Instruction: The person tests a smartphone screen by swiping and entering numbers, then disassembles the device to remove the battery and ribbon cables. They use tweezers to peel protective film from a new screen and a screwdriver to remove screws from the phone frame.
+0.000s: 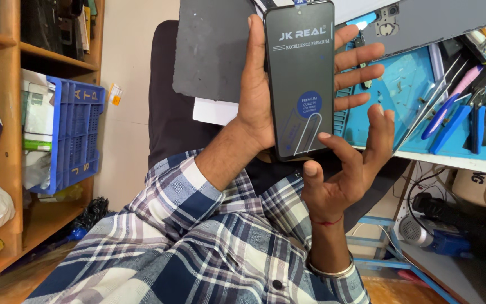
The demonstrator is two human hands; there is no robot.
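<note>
as the dark phone screen panel (pixel 302 79) stands upright with its long axis running bottom to top in view, i see my left hand (pixel 265 90) cradling it from behind, its grip wrapped round the edges. my right hand (pixel 347 169) hovers just below its lower corner, fingers spread and empty, beside the blue surface (pixel 400 84).

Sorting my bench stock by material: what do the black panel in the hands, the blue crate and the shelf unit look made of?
Black panel: glossy glass, probably under clear protective film, since it reflects light and carries a round blue sticker. It lies in the left hand, with the right hand at its lower edge.
Blue crate: moulded matte plastic with lattice walls.
Shelf unit: orange-brown wood or veneer, grain faint.
</note>
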